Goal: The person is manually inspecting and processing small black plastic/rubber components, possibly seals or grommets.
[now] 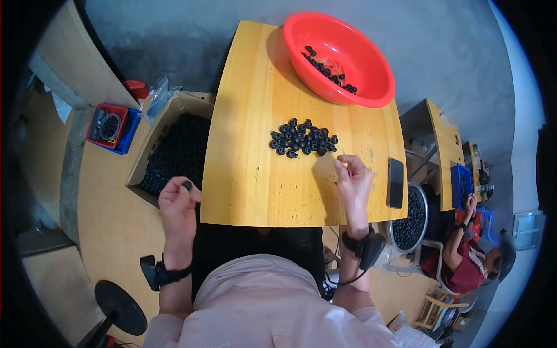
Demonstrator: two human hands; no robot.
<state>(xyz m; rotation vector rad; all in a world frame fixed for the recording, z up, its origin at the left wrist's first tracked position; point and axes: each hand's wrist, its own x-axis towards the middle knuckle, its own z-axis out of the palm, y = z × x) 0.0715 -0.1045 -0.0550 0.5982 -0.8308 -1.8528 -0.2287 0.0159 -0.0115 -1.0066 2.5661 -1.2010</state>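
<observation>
My left hand is off the table's left edge, beside a cardboard box. Between its thumb and fingers it pinches a small round black part. Over the right side of the wooden table my right hand is closed in a pinch; whatever its fingertips hold is too small to make out. Just beyond it, to the left, lies a loose pile of round black parts, several showing a ring-like opening. Many more dark parts fill the box.
A red basin with some black parts stands at the table's far right. A phone lies near the right edge. Below it is a metal bowl of dark parts. Another person sits at the right by a blue tray.
</observation>
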